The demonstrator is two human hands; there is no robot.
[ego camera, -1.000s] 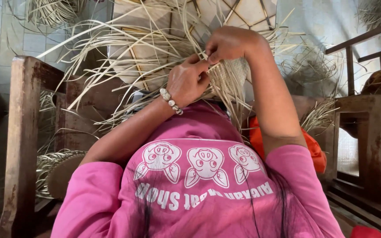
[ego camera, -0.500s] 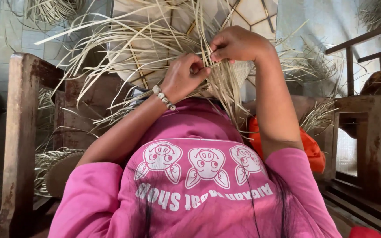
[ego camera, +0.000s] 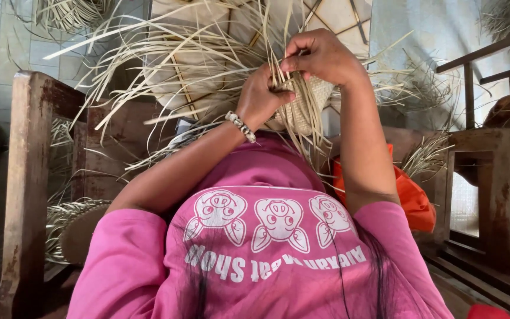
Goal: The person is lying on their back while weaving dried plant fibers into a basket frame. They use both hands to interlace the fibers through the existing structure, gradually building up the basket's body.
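1. Head view, risk: the dry straw strips (ego camera: 208, 65) fanned loosely from the woven piece (ego camera: 305, 109). A strip pinched too hard could probably crack, and a slack pinch could let the last rows loosen
2. Head view, left hand (ego camera: 261, 100): it was closed narrowly on strips at the weave edge, a beaded bracelet (ego camera: 240, 126) on its wrist. The woven piece lay touching it at 3 o'clock
3. Head view, right hand (ego camera: 323, 56): it was curled shut, gripping strips over the top. The woven piece lay directly beneath it at 6 o'clock, above the pink shirt (ego camera: 267, 236)
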